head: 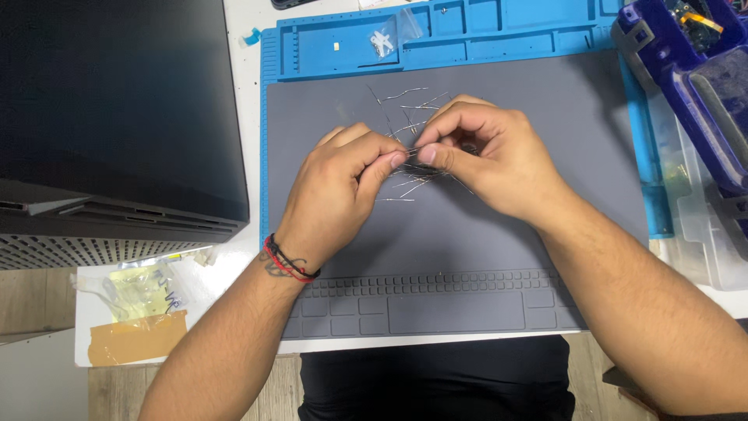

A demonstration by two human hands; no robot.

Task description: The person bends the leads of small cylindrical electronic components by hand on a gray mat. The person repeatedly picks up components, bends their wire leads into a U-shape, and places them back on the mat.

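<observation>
Fingers [393,160] of my left hand [339,191] and my right hand [487,156] are pinching together on one thin metal wire piece [413,152], its long axis running roughly left to right between my thumbs, just above the grey work mat [467,234]. Under my hands a loose pile of wire pieces [413,105] is lying scattered, pointing every way. Beyond the mat a blue tray [483,31] is holding a small clear bag [389,35]. Everything is sitting on the white tabletop [241,257], with a dark box [117,117] at my left.
</observation>
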